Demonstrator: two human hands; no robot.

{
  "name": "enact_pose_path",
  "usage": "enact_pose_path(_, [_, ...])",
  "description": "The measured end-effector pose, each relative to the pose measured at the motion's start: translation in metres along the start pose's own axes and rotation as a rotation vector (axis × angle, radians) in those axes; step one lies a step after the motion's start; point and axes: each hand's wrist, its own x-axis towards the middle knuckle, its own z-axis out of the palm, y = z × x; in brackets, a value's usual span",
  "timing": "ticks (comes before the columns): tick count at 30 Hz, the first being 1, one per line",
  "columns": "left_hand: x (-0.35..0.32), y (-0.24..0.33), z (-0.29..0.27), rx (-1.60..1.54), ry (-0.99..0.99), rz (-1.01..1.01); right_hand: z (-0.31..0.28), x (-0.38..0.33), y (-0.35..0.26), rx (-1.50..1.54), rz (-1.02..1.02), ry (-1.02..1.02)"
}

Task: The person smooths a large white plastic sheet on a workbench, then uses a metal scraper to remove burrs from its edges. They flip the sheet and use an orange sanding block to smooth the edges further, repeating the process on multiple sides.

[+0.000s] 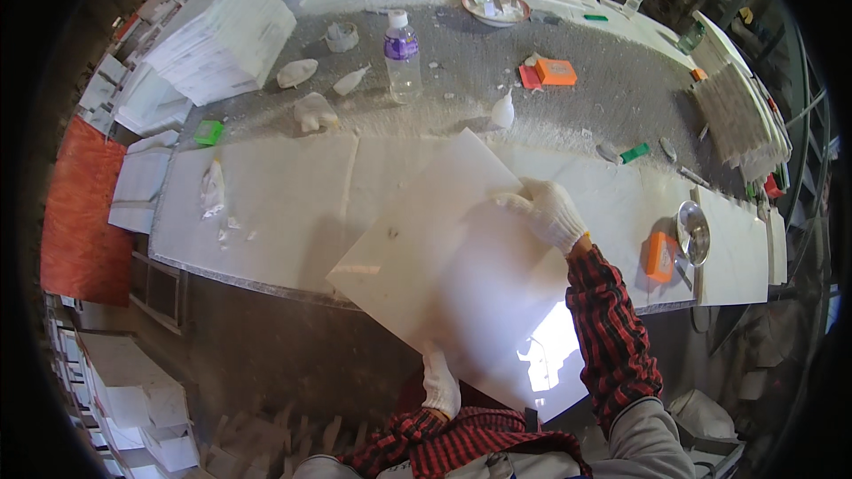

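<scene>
At the bottom centre, we gripped the near edge of a white stone tile point(444, 275) with our gloved left hand point(440, 383), fingers closed on it. Our right hand point(546, 210) clasped its far edge at centre frame, tilting it over the workbench point(266, 204). Beyond stood a plastic bottle point(402, 55).

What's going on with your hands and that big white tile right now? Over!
Left hand grips white tile at near edge. Right hand presses its far edge. Tile tilted over workbench. Plastic bottle and orange block stand apart.
</scene>
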Motion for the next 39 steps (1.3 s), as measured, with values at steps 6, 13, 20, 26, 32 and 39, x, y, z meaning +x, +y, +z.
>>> enact_pose_path(6, [-0.014, 0.052, 0.005, 0.247, -0.073, -0.138, 0.012, 0.011, 0.027, -0.052, 0.128, -0.037])
enact_pose_path(13, [0.004, 0.088, -0.069, 1.352, -0.920, 0.153, 0.024, 0.004, 0.013, -0.072, 0.015, 0.185])
enact_pose_path(20, [0.045, 0.275, -0.010, 1.353, -1.090, 0.456, 0.027, -0.004, 0.009, -0.086, 0.036, 0.333])
enact_pose_path(26, [0.109, 0.317, 0.059, 0.765, -0.344, 0.924, 0.027, -0.001, -0.006, -0.025, 0.121, 0.325])
enact_pose_path(32, [0.166, 0.316, 0.139, 0.937, -0.484, 0.978, 0.031, 0.001, 0.009, -0.011, 0.121, 0.343])
enact_pose_path(39, [0.187, 0.315, 0.149, 0.573, -0.693, 0.778, 0.032, -0.001, 0.006, -0.071, 0.120, 0.398])
